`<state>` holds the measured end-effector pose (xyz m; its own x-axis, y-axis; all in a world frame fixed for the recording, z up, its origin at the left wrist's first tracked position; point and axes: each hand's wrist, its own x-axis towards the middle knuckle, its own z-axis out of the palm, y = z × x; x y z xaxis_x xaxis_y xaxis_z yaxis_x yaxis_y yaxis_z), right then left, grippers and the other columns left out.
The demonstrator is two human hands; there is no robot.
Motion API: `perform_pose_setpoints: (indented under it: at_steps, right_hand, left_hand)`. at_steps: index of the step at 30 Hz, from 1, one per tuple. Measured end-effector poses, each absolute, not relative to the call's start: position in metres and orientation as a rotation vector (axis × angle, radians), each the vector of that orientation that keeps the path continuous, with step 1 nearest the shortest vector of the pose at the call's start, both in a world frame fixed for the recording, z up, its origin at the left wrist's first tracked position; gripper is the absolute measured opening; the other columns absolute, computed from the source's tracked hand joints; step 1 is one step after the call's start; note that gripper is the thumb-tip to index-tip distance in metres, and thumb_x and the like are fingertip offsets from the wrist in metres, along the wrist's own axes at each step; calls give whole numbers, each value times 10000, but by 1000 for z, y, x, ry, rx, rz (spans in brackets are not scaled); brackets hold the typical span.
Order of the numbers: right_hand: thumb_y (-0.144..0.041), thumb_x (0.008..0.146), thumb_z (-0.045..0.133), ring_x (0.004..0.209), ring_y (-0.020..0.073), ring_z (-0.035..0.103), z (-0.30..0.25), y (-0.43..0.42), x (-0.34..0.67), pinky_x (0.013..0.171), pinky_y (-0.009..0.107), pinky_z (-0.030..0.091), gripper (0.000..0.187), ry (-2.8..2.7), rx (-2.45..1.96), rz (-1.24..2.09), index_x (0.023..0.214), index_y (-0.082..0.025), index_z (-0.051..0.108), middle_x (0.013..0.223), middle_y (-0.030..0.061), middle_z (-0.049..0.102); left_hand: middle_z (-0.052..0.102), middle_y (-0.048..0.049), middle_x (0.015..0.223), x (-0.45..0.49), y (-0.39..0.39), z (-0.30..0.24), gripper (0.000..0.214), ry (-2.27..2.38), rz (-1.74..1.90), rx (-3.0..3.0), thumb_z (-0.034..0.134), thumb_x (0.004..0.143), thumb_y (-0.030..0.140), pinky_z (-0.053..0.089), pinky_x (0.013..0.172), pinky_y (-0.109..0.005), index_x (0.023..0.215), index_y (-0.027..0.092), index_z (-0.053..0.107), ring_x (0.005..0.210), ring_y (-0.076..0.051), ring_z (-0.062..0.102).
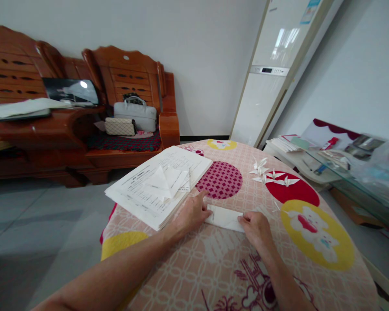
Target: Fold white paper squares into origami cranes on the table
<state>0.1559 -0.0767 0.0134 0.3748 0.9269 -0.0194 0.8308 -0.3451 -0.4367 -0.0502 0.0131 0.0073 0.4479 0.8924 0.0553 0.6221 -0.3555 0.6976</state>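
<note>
A folded strip of white paper (pixel 225 217) lies low over the patterned tablecloth, between my two hands. At its left end, my left hand (pixel 194 210) grips it with the fingers closed. My right hand (pixel 255 224) pinches its right end between thumb and forefinger. Just beyond my left hand rests a thick stack of printed sheets (pixel 139 190). On top of that stack sit some folded paper pieces (pixel 167 181). Several white origami cranes (pixel 275 175) stand at the far right of the table.
The round table carries a patterned tablecloth (pixel 188 268). Thin white paper scraps (pixel 275 206) lie to the right of my right hand. A glass-topped side table (pixel 350 172) with clutter stands at the right. Behind are a wooden chair (pixel 170 129) with bags and a tall air conditioner (pixel 259 95).
</note>
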Motion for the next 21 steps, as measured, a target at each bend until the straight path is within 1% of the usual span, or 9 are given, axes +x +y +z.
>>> perform_pose_setpoints:
  at_steps: [5,13,21]
  right_hand:
    - [-274,815,547,549,140,505,14,-76,156,536,250,263,296,-1531,-2306,392,580,-148,672,551,49,616]
    - [-281,809,553,542,145,511,11,-76,158,524,252,269,301,-1535,-2273,384,555,-157,656,539,44,615]
    - [-271,810,563,521,133,489,11,-76,158,524,250,260,301,-1545,-2285,380,545,-154,645,531,40,607]
  left_hand:
    - [652,26,681,-50,14,8,619,1275,549,2091,631,716,160,411,632,-237,1317,174,482,689,-152,615]
    - [665,12,725,-52,16,3,634,1273,563,2086,642,720,194,425,661,-248,1333,194,479,737,-167,623]
    - [650,20,697,-52,16,4,664,1255,568,2093,639,719,192,422,656,-247,1358,179,457,707,-160,610]
